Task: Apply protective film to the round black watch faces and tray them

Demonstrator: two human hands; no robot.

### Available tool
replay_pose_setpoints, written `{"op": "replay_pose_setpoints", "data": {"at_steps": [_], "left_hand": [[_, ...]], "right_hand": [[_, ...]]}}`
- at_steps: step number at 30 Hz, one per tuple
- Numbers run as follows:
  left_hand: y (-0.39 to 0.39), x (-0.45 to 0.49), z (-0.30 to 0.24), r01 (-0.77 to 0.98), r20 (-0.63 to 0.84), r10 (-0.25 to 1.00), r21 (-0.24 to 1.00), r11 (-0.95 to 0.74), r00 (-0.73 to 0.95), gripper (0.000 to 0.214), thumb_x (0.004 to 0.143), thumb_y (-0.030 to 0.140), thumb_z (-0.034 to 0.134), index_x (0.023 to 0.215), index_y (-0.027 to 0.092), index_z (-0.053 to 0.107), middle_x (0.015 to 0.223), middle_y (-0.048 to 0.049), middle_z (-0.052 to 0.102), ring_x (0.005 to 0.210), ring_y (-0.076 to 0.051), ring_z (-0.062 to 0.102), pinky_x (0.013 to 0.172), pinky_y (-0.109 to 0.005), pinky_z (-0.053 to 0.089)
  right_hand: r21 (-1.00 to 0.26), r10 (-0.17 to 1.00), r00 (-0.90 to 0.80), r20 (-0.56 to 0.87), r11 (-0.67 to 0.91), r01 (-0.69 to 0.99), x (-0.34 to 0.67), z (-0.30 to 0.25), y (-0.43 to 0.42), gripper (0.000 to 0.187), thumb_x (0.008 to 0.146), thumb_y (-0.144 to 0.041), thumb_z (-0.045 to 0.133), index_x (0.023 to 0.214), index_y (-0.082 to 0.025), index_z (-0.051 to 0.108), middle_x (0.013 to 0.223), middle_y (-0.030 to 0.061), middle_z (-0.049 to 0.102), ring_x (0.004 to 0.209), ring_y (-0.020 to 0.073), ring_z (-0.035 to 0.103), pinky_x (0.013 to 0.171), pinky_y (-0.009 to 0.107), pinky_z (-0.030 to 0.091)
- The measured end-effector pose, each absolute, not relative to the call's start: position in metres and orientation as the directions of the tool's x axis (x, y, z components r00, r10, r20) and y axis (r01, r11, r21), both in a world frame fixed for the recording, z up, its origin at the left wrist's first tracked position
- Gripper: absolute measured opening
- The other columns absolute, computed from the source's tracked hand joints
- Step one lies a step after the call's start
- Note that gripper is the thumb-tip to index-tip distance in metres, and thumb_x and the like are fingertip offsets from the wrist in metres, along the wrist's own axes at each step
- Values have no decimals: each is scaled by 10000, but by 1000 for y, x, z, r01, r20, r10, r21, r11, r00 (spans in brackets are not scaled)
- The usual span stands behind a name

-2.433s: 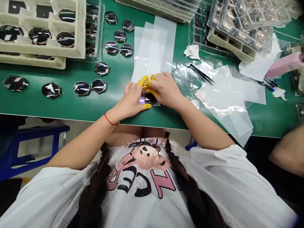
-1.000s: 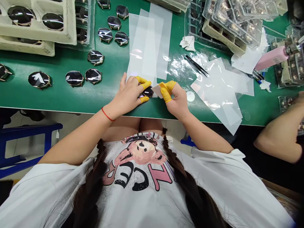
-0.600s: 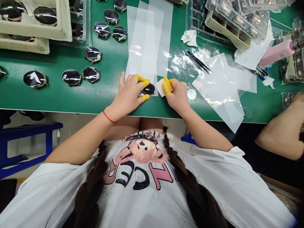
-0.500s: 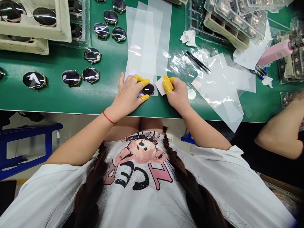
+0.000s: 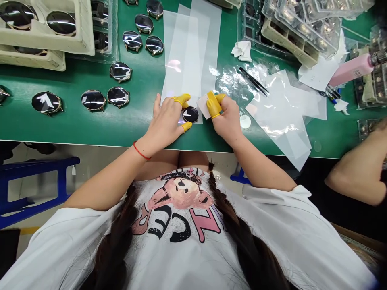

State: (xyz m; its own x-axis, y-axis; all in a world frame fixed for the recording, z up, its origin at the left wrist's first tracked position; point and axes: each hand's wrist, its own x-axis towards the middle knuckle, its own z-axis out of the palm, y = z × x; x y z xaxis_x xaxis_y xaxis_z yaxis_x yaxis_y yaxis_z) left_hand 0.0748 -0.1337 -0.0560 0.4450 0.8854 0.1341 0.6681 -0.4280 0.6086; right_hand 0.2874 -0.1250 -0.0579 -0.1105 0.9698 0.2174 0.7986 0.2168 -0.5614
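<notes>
One round watch case (image 5: 190, 114) with a glossy black face lay at the near end of a translucent film strip (image 5: 184, 60). From my remote seat, I read it as nearer the left hand (image 5: 165, 123) than the right: it sat just off the left fingertips, toward the right hand. Being round, the case offered no long axis, while the strip's long axis ran straight away from the wearer.

The left hand's yellow finger cots (image 5: 182, 99) flanked the case, one beyond it and one on the near side. I could not tell whether they were clamping it or merely steadying it. The right hand (image 5: 229, 119) was pinched closed on a small white film tab (image 5: 203, 106), which stood just beside the case on its right.

Farther out, black tweezers (image 5: 254, 81) rested on crumpled clear plastic (image 5: 232, 82), with loose film sheets (image 5: 281, 117) and a clear film disc (image 5: 245, 121) nearby. More watch cases (image 5: 93, 100) sat in rows on the green work mat (image 5: 60, 129) to the left, beside a stacked pulp tray (image 5: 86, 24). A pink bottle (image 5: 352, 69) lay at upper right, and a co-worker's forearm (image 5: 356, 181) entered at the right edge.
</notes>
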Motion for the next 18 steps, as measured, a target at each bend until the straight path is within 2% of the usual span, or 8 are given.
{"op": "replay_pose_setpoints", "data": {"at_steps": [3, 6, 9, 14, 18], "left_hand": [[-134, 75, -54, 672, 116, 888, 613, -416, 444, 525, 862, 240, 625, 1352, 187, 443, 1347, -112, 583, 1305, -305, 492, 1275, -569, 81], [-133, 76, -53, 677, 100, 890, 613, -407, 445, 530, 857, 232, 635, 1345, 167, 441, 1330, -116, 594, 1297, -309, 489, 1272, -578, 88], [-133, 76, -55, 677, 102, 890, 612, -409, 445, 555, 856, 229, 642, 1360, 175, 418, 1308, -104, 608, 1288, -305, 491, 1267, -587, 96], [-131, 76, -62, 678, 118, 889, 605, -417, 442, 685, 846, 321, 694, 1419, 190, 343, 1351, -120, 566, 1303, -318, 476, 1257, -604, 93], [-129, 78, -63, 680, 128, 895, 607, -411, 428, 628, 839, 306, 693, 1376, 202, 384, 1415, -129, 527, 1303, -325, 475, 1254, -612, 124]], "right_hand": [[-540, 963, -138, 232, 245, 805, 282, -64, -119, 442, 989, -605, 391, 807, -218, 500, 779, 50, 554, 802, 224, 548, 914, 550, 447], [-515, 974, -115, 197, 202, 833, 285, -72, -114, 451, 990, -596, 390, 766, -215, 481, 753, 56, 537, 794, 231, 551, 909, 559, 444], [-510, 973, -110, 205, 202, 836, 290, -73, -113, 470, 982, -618, 377, 757, -217, 475, 751, 50, 544, 751, 211, 539, 881, 535, 452], [-514, 933, -188, 306, 328, 793, 285, -66, -112, 519, 984, -670, 300, 798, -224, 489, 784, 42, 574, 740, 191, 532, 865, 494, 465], [-489, 945, -193, 262, 303, 818, 279, -72, -109, 497, 976, -664, 355, 745, -230, 427, 728, 30, 535, 682, 180, 485, 805, 468, 468]]}}
